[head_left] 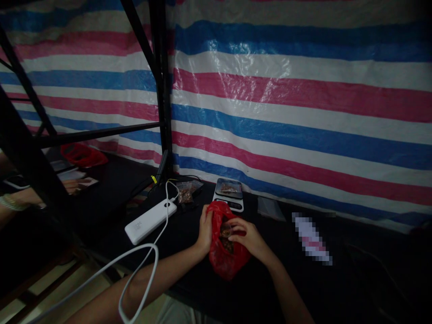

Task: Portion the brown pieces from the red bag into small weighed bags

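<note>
A red plastic bag [224, 265] stands open on the black table, with small brown pieces [227, 245] inside. My left hand [204, 231] grips its left side, fingers closed on the plastic. In the bag's mouth, my right hand [248, 236] holds a small clear cup [226, 231] containing brown bits between thumb and fingers. Just behind the bag is a white digital scale [238, 206], and a small clear packet [230, 188] of brown pieces lies on its dark plate. Further left lies a zip bag [185, 195] with similar pieces.
A white power bank [150, 221] with a looping white cable [157, 256] lies left. Flat clear bags [270, 209] and a pixelated item [312, 240] lie right. A black metal frame [164, 99] separates another person's hand [72, 186] and red bag [83, 155]. Striped sheeting [297, 103] hangs behind.
</note>
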`<action>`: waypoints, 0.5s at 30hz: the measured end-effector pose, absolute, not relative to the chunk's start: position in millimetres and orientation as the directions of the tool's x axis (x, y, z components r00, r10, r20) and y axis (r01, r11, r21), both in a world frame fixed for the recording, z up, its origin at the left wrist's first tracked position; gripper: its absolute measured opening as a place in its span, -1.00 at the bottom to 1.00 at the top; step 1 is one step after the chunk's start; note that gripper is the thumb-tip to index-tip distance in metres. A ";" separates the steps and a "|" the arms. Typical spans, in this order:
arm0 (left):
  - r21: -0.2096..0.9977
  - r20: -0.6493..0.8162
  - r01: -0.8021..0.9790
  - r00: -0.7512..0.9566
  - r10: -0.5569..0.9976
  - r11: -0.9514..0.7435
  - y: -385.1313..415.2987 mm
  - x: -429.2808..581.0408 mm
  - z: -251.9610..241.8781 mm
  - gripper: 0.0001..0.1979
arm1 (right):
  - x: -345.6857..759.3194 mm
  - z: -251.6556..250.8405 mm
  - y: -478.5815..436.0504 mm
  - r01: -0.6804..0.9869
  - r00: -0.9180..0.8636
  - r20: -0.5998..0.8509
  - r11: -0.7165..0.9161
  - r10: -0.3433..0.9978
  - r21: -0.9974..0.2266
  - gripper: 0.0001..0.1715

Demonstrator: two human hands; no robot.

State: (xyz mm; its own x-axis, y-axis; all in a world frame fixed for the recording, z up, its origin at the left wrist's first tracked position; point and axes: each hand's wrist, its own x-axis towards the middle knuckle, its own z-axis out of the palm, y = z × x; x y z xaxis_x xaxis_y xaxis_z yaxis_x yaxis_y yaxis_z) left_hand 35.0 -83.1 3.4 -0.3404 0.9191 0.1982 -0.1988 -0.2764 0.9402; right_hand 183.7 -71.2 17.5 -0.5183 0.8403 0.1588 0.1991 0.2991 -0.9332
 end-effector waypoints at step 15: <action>0.923 -0.142 -0.380 -0.491 0.859 -0.065 -104.7 91.9 -28.3 -0.70 | 204.9 31.9 -49.9 -0.113 -0.199 0.243 0.224 0.950 -0.968 -0.54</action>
